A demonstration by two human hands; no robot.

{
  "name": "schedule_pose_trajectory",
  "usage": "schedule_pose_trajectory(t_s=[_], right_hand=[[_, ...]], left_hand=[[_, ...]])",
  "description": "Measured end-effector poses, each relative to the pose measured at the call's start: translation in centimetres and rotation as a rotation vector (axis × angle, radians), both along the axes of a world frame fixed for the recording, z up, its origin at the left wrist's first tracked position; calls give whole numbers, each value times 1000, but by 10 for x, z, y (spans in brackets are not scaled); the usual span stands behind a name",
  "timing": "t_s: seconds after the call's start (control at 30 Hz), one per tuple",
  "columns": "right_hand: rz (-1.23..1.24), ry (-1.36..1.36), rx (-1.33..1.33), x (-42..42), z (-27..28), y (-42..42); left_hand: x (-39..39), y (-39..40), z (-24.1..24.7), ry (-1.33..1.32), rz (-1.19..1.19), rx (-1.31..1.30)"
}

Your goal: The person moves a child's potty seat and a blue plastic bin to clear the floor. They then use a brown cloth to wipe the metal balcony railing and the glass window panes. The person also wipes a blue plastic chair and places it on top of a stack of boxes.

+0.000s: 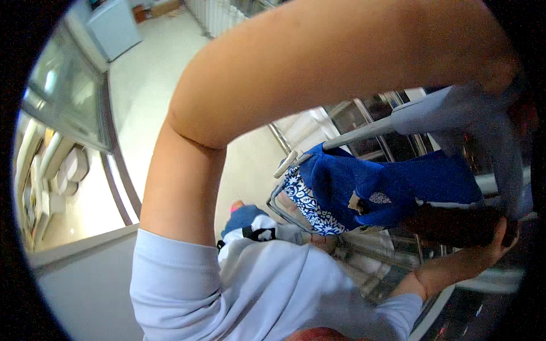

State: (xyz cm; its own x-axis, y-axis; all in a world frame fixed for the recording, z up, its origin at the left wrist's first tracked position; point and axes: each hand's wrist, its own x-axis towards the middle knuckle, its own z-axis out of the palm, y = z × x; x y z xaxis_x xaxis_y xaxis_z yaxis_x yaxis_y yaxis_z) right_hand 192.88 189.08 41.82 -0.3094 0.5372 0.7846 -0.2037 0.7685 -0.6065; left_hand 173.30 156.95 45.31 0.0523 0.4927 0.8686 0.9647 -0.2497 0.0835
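Note:
My left arm crosses the top of the view; my left hand (505, 76) is dim at the far right, beside a grey cloth (473, 111), its fingers not discernible. Lower down at the right edge, my right hand (505, 234) is at the end of a dark brown cloth (452, 223); its grip is unclear. Between the arms, a blue cloth (409, 177) and a blue-and-white patterned cloth (313, 204) hang over a metal rail (362, 133) of a rack. The grey cloth lies over the same rail.
Metal window or balcony bars (371, 115) run behind the rack. A low wall (85, 277) with a ledge stands at lower left, below a glass pane (68, 89). A white cabinet (113, 30) stands at upper left on the pale floor (149, 68).

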Motion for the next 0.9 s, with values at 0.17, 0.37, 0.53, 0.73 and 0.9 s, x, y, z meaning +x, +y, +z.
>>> schedule_pose_trajectory(t_s=[0.17,0.37,0.53,0.73,0.9], right_hand=[[100,25,-63,32,-29,119],[266,-116,-21,-8,-67,150],[858,-230,-267,-134,-123,73],[800,-404,-562,-180,-243,89],[839,-653,-1103,-187,-395,73]], left_hand=[[91,69,39,326,221,78],[84,139,37,-705,108,-196],[7,109,-28,-1320,283,79],[-151,33,-117,-1247,408,227],[-131,45,-203,-1323,837,419]])
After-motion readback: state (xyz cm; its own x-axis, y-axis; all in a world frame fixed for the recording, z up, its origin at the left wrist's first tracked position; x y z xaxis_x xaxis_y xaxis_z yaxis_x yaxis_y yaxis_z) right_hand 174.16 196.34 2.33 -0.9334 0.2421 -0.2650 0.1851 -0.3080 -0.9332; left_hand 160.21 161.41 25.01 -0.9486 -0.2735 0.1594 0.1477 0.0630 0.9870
